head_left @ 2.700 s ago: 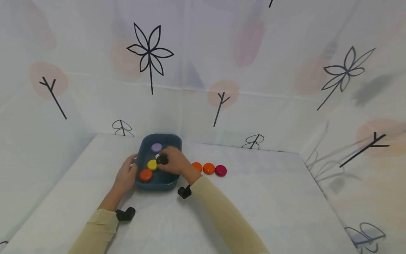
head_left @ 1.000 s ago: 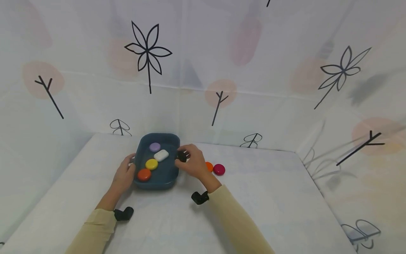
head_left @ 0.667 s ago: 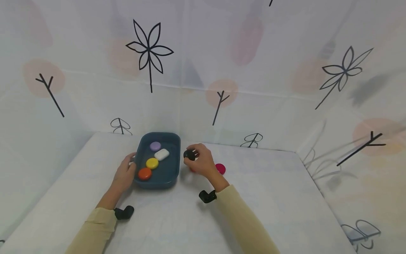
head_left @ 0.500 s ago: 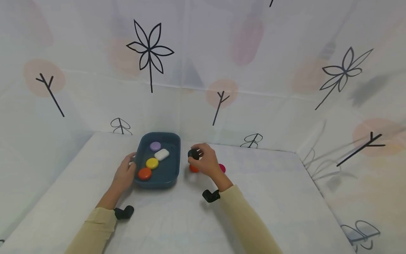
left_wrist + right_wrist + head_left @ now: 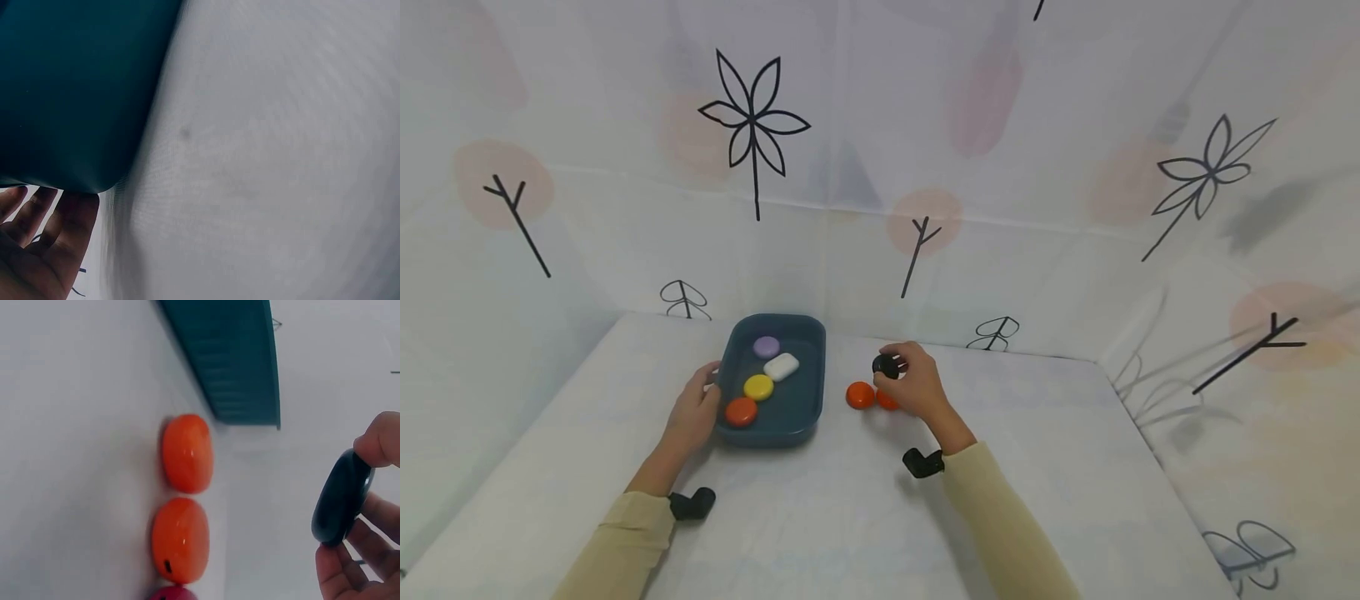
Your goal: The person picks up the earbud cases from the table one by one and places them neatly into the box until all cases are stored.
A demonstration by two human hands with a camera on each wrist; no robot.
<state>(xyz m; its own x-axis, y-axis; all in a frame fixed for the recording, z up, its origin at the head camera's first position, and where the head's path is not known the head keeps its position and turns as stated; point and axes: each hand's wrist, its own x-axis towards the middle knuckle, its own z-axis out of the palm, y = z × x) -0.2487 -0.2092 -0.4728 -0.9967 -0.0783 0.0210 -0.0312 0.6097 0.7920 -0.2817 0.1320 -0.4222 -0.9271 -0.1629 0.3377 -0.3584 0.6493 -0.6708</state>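
My right hand [image 5: 917, 383] pinches a glossy black disc [image 5: 885, 367] between thumb and fingertips, right of the blue tray [image 5: 816, 367]. The right wrist view shows the black disc [image 5: 342, 499] tilted on edge, held above the table. Below it lie two orange discs [image 5: 187, 453] in a row, with part of a magenta disc [image 5: 172, 594] beyond; the hand hides that one in the head view. My left hand [image 5: 694, 408] rests along the tray's left side. In the left wrist view its extended fingers [image 5: 69, 228] touch the tray wall [image 5: 75, 106].
Inside the tray are a purple disc [image 5: 766, 347], a white rounded block [image 5: 781, 367], a yellow disc [image 5: 758, 387] and a red-orange disc [image 5: 741, 412]. A white cloth covers the table [image 5: 820, 517]; a patterned curtain [image 5: 865, 275] stands behind it.
My right hand has lifted the black disc out of the tray and carried it rightward over the orange discs. The left hand stays at the tray's side.
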